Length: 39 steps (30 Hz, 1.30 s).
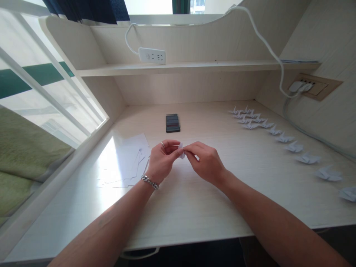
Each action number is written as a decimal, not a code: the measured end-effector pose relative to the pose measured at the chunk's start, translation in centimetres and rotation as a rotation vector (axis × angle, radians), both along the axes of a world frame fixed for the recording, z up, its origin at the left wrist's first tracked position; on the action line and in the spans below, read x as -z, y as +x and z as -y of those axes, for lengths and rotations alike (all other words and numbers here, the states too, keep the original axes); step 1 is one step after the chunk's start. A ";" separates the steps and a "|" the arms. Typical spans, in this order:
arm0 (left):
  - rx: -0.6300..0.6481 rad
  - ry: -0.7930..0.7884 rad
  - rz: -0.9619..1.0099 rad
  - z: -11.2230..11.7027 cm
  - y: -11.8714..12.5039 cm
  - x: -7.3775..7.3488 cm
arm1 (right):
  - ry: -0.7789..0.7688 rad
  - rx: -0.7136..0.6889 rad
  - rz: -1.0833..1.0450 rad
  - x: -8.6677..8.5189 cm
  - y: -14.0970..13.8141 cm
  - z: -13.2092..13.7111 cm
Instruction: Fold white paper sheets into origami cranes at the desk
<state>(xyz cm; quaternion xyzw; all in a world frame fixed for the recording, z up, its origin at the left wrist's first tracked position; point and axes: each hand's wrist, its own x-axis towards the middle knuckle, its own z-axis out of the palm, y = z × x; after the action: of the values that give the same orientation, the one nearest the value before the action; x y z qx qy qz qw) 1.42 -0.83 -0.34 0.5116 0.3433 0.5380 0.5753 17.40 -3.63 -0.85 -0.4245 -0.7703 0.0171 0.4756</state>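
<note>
Both of my hands meet above the middle of the pale wooden desk [178, 200]. My left hand [161, 159], with a ring and a chain bracelet, pinches one side of a small folded piece of white paper [181, 150]. My right hand [205, 161] pinches the other side of the same paper with its fingertips. The paper is mostly hidden between the fingers. A loose stack of white paper sheets [122, 159] lies just left of my left hand.
A row of several folded white paper cranes [278, 135] runs along the desk's right side toward the front edge. A dark phone [172, 123] lies flat behind my hands. A white power strip [152, 55] rests on the shelf; its cable reaches a wall socket [308, 87] at the right.
</note>
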 end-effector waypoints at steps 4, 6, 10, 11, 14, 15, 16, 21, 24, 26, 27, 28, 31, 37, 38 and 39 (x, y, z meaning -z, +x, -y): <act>-0.022 0.019 -0.002 0.0 0.1 0.0 | -0.053 0.000 -0.073 -0.2 -0.2 0.1; -0.042 0.026 -0.007 0.0 0.1 0.0 | -0.117 -0.002 -0.158 -0.3 -0.3 0.2; -0.056 0.051 -0.012 -0.1 0.1 0.0 | -0.323 -0.010 -0.345 -0.5 -0.5 0.2; -0.057 0.061 -0.017 -0.1 0.1 0.0 | -0.372 -0.011 -0.376 -0.6 -0.5 0.2; -0.061 0.087 -0.028 -0.1 0.2 0.0 | -0.486 -0.016 -0.436 -0.7 -0.5 0.1; -0.063 0.096 -0.029 -0.1 0.2 0.1 | -0.520 -0.023 -0.455 -0.7 -0.5 0.1; -0.064 0.105 -0.029 -0.1 0.2 0.1 | -0.557 -0.035 -0.479 -0.7 -0.5 0.0; -0.065 0.156 -0.053 -0.1 0.2 0.2 | -0.758 -0.172 -0.684 -0.9 -0.4 -0.5; -0.060 0.179 -0.065 -0.2 0.1 0.3 | -0.809 -0.214 -0.760 -1.0 -0.4 -0.6; -0.057 0.185 -0.065 -0.2 0.1 0.3 | -0.814 -0.228 -0.783 -0.9 -0.4 -0.7; -0.056 0.186 -0.064 -0.1 0.1 0.3 | -0.808 -0.234 -0.785 -0.9 -0.4 -0.7; -0.057 0.187 -0.063 -0.1 0.2 0.3 | -0.792 -0.238 -0.777 -0.8 -0.4 -0.7; -0.070 0.179 -0.042 0.1 0.4 0.1 | -0.710 -0.214 -0.695 -0.7 -0.6 -0.5; -0.105 0.074 0.024 0.5 0.7 -0.6 | -0.650 -0.170 -0.645 -0.5 -0.6 -0.4; -0.111 0.056 0.021 0.5 0.7 -0.6 | -0.669 -0.185 -0.685 -0.4 -0.6 -0.5; -0.116 0.043 0.016 0.5 0.7 -0.7 | -0.689 -0.196 -0.724 -0.4 -0.6 -0.6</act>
<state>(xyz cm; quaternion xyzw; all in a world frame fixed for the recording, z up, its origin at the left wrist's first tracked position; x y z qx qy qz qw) 2.10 -1.32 0.33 0.4985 0.3562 0.5818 0.5349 16.79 -3.02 -0.50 -0.4493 -0.5420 0.4605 0.5406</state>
